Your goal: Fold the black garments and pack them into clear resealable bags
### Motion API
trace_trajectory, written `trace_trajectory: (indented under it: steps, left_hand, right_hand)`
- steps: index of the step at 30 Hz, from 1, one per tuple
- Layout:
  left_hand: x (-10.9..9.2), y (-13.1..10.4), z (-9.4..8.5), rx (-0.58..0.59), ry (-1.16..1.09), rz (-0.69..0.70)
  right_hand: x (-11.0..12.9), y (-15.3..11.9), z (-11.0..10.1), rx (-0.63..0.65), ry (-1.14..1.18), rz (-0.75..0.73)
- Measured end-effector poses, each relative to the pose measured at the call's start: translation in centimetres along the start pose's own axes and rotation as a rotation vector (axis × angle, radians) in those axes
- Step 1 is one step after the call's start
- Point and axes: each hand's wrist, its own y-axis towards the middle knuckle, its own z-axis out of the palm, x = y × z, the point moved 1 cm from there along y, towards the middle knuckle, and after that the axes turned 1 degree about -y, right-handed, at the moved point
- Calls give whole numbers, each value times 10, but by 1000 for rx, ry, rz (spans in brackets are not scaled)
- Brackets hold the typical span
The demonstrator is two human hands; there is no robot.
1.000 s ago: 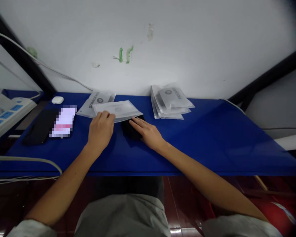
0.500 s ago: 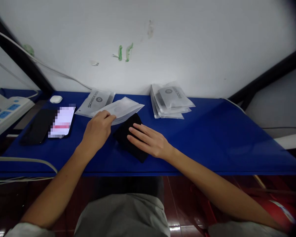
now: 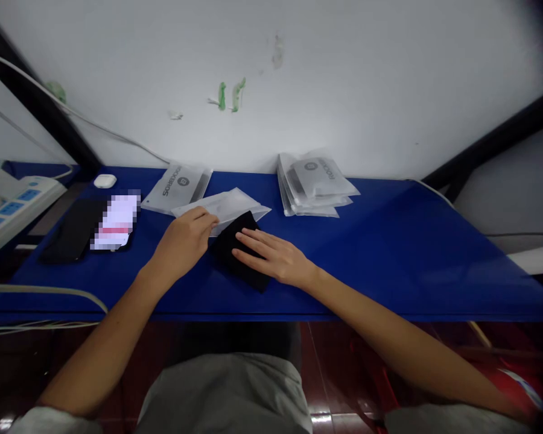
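Observation:
My left hand pinches the near edge of a translucent plastic bag, whose mouth gapes toward the right. Just in front of the bag lies a folded black cloth item on the blue table; its exact kind does not show. My right hand rests flat on top of the cloth, fingers stretched out and a little apart. The far corner of the cloth meets the bag's near edge. My left fingertips hide the bag's near left part.
Behind the bag lies a printed plastic bag. A stack of similar bags stands right of centre against the wall. To the left are two phones, a white earbud case and a power strip. A cable crosses the table's front left.
My left hand has drawn the bag slightly right and toward me, nearer the black cloth. My right hand stays on the cloth.

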Motion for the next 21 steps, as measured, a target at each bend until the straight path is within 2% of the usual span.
trace_trajectory:
  steps: [9, 21]
  left_hand:
    - [-1, 1, 1, -25, -53, -29]
    - [-3, -3, 5, 77, -21, -7]
  right_hand:
    - [-1, -6, 7, 134, 163, 129]
    - [-3, -10, 3, -195, 76, 352]
